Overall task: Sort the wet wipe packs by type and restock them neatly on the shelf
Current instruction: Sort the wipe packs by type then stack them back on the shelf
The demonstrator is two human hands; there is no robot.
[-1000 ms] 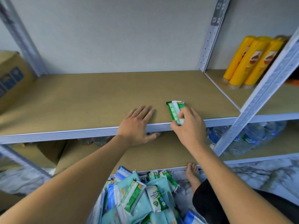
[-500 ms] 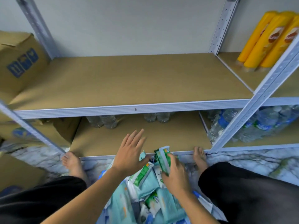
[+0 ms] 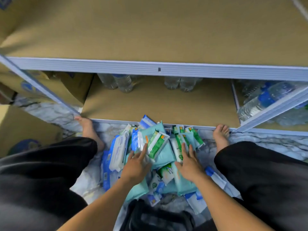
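Note:
A heap of wet wipe packs [image 3: 160, 164] lies on the floor between my legs: teal packs, white-and-blue packs [image 3: 119, 150] and small green-and-white packs [image 3: 157, 143]. My left hand [image 3: 136, 164] reaches over the heap with straight fingers, its fingertips touching the small green-and-white pack on top. My right hand [image 3: 189, 164] rests flat, fingers straight, on another green pack [image 3: 179, 145] at the heap's right side. Neither hand grips anything. The brown shelf board [image 3: 150, 30] above holds no packs.
The lower shelf [image 3: 158, 105] carries water bottles [image 3: 120, 82] at the back and more bottles [image 3: 266, 100] in the right bay. Cardboard boxes [image 3: 55, 87] stand at the left. My bare feet [image 3: 220, 135] touch the shelf's front rail. A dark bag [image 3: 158, 217] lies near me.
Both hands dropped from the upper shelf edge to the heap on the floor. The right hand carried a green pack down and now lies flat without gripping it. The view tilted downward.

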